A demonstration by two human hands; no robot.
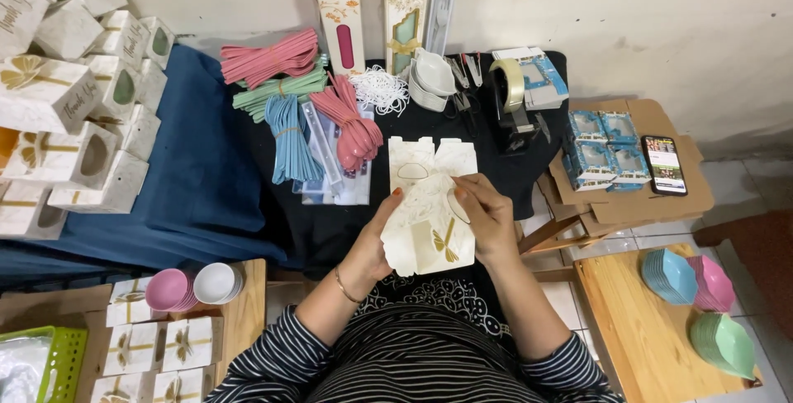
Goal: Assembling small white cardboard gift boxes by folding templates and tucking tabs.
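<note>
- Holding a flat white card box blank (429, 234) with a gold bow print, the left hand (382, 242) gripped its scalloped left edge while the right hand (487, 217) pinched its upper right side, just above the near edge of the black-draped tabletop (512, 168).
- Judging by this, the box was unfolded, not yet shaped.
- Smooth pink and white bowls (194, 286) sat stacked at near left.
- Finished boxes (66, 114) were piled at far left.
- Bundled plastic spoons (318, 114) and a tape dispenser (512, 101) lay towards the far edge.
</note>
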